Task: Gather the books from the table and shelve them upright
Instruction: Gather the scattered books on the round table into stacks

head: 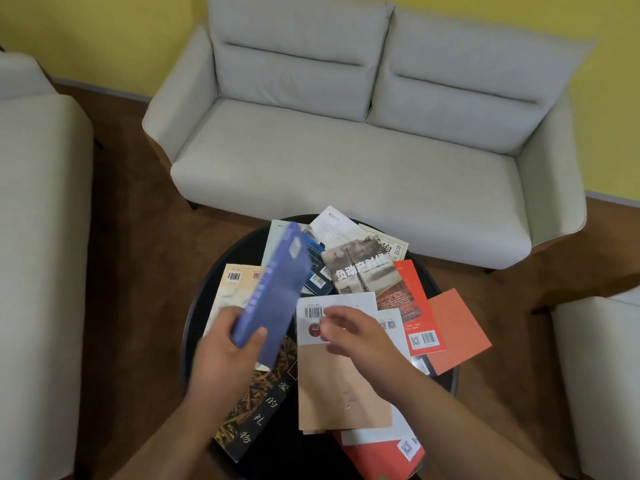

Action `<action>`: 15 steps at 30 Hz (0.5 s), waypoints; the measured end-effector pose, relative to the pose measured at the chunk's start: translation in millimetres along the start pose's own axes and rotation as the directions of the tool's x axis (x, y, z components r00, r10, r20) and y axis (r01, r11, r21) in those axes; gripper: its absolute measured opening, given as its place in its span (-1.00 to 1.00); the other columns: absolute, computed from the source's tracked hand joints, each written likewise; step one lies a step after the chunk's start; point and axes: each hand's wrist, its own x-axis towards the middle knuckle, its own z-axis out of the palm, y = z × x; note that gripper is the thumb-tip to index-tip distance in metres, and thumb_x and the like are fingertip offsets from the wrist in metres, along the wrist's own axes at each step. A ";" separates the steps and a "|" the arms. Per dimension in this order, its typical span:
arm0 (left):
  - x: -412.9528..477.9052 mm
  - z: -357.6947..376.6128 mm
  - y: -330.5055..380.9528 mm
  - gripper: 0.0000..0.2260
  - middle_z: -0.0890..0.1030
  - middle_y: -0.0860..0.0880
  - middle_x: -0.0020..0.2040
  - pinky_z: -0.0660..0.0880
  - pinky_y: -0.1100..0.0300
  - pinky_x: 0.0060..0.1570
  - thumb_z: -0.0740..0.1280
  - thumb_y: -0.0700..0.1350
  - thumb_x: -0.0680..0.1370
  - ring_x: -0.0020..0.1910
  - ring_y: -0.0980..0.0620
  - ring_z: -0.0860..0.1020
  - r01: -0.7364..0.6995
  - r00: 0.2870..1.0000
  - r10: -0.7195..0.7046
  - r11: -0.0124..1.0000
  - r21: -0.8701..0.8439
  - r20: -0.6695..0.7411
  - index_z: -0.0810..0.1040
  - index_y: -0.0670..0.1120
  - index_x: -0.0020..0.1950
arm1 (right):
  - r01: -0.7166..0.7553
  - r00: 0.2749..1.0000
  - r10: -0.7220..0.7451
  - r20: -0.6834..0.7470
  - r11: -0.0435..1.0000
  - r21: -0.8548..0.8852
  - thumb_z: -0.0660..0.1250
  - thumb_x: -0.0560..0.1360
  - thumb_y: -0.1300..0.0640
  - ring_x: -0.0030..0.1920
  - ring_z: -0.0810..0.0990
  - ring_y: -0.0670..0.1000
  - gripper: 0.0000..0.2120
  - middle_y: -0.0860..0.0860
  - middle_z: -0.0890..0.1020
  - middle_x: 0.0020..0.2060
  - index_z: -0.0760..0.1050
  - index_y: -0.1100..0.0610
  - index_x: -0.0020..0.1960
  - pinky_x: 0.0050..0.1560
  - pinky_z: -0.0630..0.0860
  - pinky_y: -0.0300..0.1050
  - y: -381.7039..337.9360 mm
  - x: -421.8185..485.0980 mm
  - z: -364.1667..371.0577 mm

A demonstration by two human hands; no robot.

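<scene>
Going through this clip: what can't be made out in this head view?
- The shelf: outside the view; its place is unknown.
- Book count: the books overlap on the round table; lower ones are covered.
- The right hand: fingers motion-blurred, so contact with the white-and-tan book is unclear.
- The blue book in the left hand: cover text blurred.
- The red book nearest the camera: partly hidden by the right forearm and other books.
</scene>
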 end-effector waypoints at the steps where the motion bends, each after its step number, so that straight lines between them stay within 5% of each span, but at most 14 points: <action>1: -10.5 9.0 4.6 -0.85 0.55 0.00 -0.23 0.40 0.11 -0.35 0.40 -0.09 0.56 -0.33 0.02 0.49 -0.034 0.999 0.032 0.999 0.043 0.042 0.44 0.05 -0.11 | -0.041 0.999 0.036 0.038 0.989 0.141 0.40 0.57 -0.01 0.12 0.65 0.05 -0.59 0.11 0.64 0.19 0.49 0.11 0.37 0.12 0.61 -0.09 -6.1 2.1 5.1; 4: -32.6 36.0 7.6 -0.92 0.53 0.14 -0.20 0.41 0.26 -0.30 0.31 0.03 0.57 -0.23 0.16 0.52 -0.282 0.955 0.232 0.905 0.317 0.186 0.43 0.15 -0.07 | -0.095 0.995 0.102 -0.005 0.940 0.328 0.35 0.61 -0.06 0.04 0.69 0.10 -0.65 0.14 0.66 0.17 0.48 0.10 0.31 0.10 0.67 0.12 -11.8 6.0 10.2; 8: -40.8 59.6 -16.9 -0.64 0.62 0.15 -0.04 0.51 0.31 -0.11 0.35 0.23 0.38 -0.07 0.14 0.59 -0.696 0.711 0.542 0.635 0.335 0.447 0.48 0.12 0.11 | -0.095 0.966 0.135 -0.219 0.978 0.184 0.35 0.52 0.29 0.06 0.68 0.21 -0.77 0.14 0.68 0.04 0.53 0.11 0.15 0.15 0.63 0.27 8.0 1.0 -11.1; 10: -34.7 65.4 -30.2 -0.65 0.57 0.15 0.12 0.45 0.32 0.11 0.31 0.19 0.50 0.10 0.18 0.50 -0.595 0.781 0.477 0.765 0.246 0.404 0.51 0.08 0.22 | -0.113 0.961 0.163 -0.224 0.968 0.224 0.34 0.43 0.25 0.09 0.67 0.29 -0.68 0.16 0.69 0.07 0.55 0.07 0.17 0.21 0.58 0.36 17.6 -5.4 -31.9; 12: -19.7 71.6 -41.2 -0.74 0.47 0.09 0.18 0.45 0.21 0.20 0.25 0.01 0.60 0.14 0.15 0.46 -0.254 0.947 0.208 0.952 0.170 0.246 0.49 0.03 0.28 | -0.133 0.955 0.194 -0.224 0.956 0.262 0.32 0.48 0.28 0.10 0.66 0.35 -0.69 0.18 0.68 0.09 0.53 0.02 0.18 0.18 0.58 0.37 26.2 -9.8 -53.9; 15: -2.0 84.8 -48.0 -0.79 0.50 -0.01 0.11 0.55 0.07 0.14 0.23 -0.21 0.58 0.03 0.10 0.54 0.028 0.941 -0.067 0.992 0.122 0.332 0.54 0.01 0.15 | -0.205 0.938 0.261 -0.229 0.949 0.241 0.26 0.58 0.29 0.07 0.67 0.36 -0.74 0.23 0.66 0.08 0.50 0.02 0.19 0.06 0.62 0.27 44.3 -9.1 -79.5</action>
